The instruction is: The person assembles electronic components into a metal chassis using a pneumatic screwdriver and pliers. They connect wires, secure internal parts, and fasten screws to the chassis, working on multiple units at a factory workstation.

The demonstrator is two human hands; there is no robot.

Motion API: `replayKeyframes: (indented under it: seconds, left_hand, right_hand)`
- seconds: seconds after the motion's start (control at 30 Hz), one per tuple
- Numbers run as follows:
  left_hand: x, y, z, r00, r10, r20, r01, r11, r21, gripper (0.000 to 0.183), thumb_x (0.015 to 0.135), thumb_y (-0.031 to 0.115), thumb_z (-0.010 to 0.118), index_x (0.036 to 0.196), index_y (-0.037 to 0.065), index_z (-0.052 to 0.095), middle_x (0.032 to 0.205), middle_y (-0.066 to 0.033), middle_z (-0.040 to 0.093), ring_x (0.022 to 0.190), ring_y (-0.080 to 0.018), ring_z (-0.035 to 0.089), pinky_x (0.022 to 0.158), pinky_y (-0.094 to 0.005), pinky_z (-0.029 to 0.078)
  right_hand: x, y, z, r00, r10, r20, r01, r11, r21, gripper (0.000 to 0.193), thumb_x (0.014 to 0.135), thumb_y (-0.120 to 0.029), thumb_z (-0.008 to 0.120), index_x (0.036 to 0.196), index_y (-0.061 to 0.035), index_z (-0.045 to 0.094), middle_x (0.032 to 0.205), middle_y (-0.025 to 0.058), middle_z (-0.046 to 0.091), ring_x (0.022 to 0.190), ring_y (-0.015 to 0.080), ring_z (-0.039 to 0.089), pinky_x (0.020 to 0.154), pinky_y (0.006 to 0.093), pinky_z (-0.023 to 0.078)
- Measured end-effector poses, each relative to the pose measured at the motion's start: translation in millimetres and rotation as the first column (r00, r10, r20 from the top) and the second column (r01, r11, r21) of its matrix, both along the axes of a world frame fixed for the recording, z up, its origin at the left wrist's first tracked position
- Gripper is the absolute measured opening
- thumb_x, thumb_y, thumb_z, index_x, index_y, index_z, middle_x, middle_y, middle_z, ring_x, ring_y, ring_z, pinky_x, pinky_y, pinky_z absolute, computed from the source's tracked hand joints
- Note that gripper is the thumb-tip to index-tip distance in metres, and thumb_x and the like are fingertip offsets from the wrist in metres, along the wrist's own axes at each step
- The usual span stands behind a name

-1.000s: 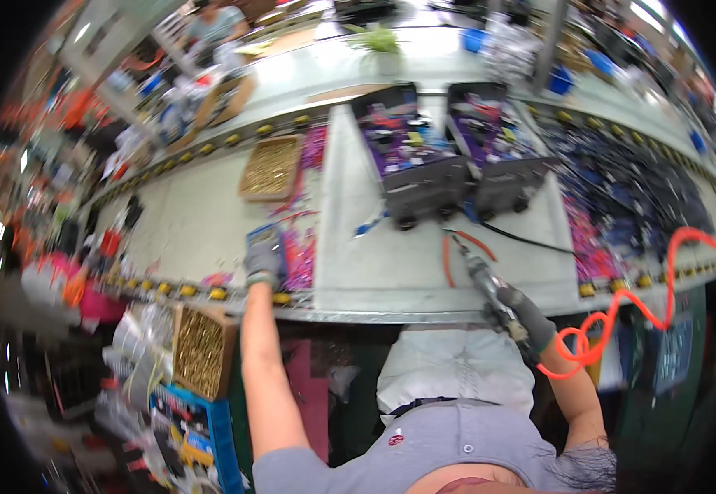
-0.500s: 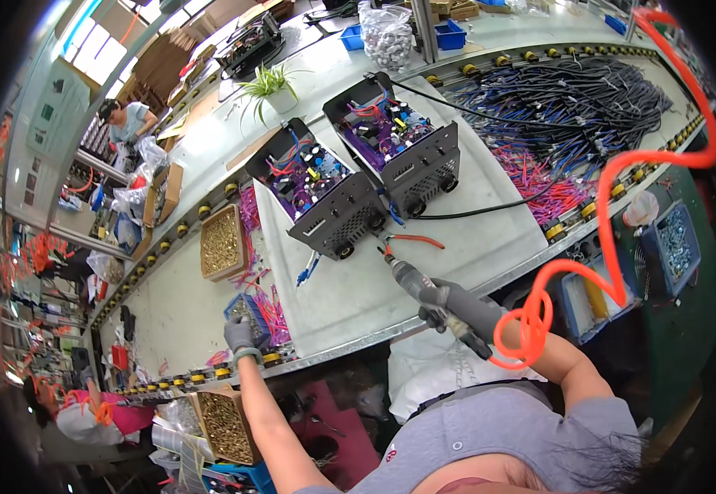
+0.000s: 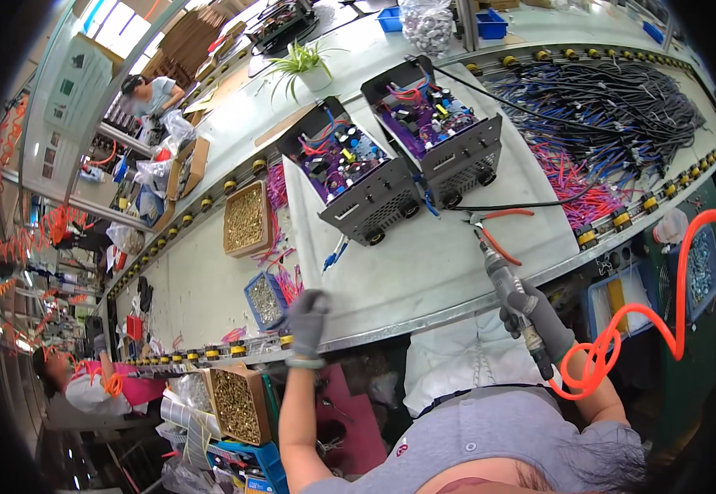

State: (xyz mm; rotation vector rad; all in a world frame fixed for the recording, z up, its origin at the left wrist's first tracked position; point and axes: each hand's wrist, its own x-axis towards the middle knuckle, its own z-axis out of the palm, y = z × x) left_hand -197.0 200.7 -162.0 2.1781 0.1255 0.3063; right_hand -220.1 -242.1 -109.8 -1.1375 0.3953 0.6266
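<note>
My right hand (image 3: pixel 545 319), in a grey glove, is wrapped round an air screwdriver (image 3: pixel 501 276) with a coiled orange hose. The driver's tip points up toward red-handled pliers (image 3: pixel 509 214) lying on the white mat. My left hand (image 3: pixel 307 319), also gloved in grey, hovers at the bench's front edge, fingers drawn together; anything between them is too small to make out. Beside it stands a small blue bin (image 3: pixel 266 301) of silvery small parts. Two open metal cases (image 3: pixel 368 202) (image 3: pixel 461 160) with purple circuit boards sit side by side on the mat.
Behind the left hand stands a box of brass-coloured parts (image 3: pixel 247 219). Black cables (image 3: pixel 613 115) and pink wires (image 3: pixel 576 185) are heaped at right. A potted plant (image 3: pixel 315 76) stands behind the cases. The orange hose (image 3: pixel 681 288) loops at right; a co-worker (image 3: pixel 153 97) sits far left.
My left hand has lifted out of the blue bin and moved right, toward the mat. The view has shifted, so the bench appears further right; the driver is still in my right hand.
</note>
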Motion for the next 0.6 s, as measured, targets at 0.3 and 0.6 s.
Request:
replayKeyframes:
  seconds: [0.3, 0.6]
  left_hand:
    - [48.2, -153.5, -19.2, 0.945, -0.321, -0.063, 0.298, 0.766, 0.570, 0.014, 0.084, 0.023, 0.062, 0.092, 0.012, 0.064, 0.083, -0.0098, 0.065, 0.076, -0.0337, 0.064, 0.063, -0.0445, 0.049]
    - [51.8, -128.0, 4.0, 0.959, -0.168, -0.227, 0.118, 0.969, -0.218, 0.018, 0.086, 0.015, 0.061, 0.100, 0.003, 0.062, 0.081, -0.0065, 0.060, 0.064, -0.0178, 0.058, 0.056, -0.0319, 0.047]
  right_hand:
    - [0.1, 14.5, -31.3, 0.942, 0.300, 0.153, -0.247, 0.924, -0.290, 0.076, 0.092, -0.035, 0.059, 0.151, -0.0038, 0.023, 0.095, 0.0100, 0.058, 0.069, 0.0128, 0.058, 0.057, 0.0284, 0.049]
    - [18.7, 17.9, -25.9, 0.935, 0.329, 0.131, -0.322, 0.944, -0.077, 0.079, 0.088, -0.029, 0.061, 0.152, -0.0067, 0.021, 0.111, 0.0151, 0.059, 0.079, 0.0182, 0.067, 0.061, 0.0293, 0.053]
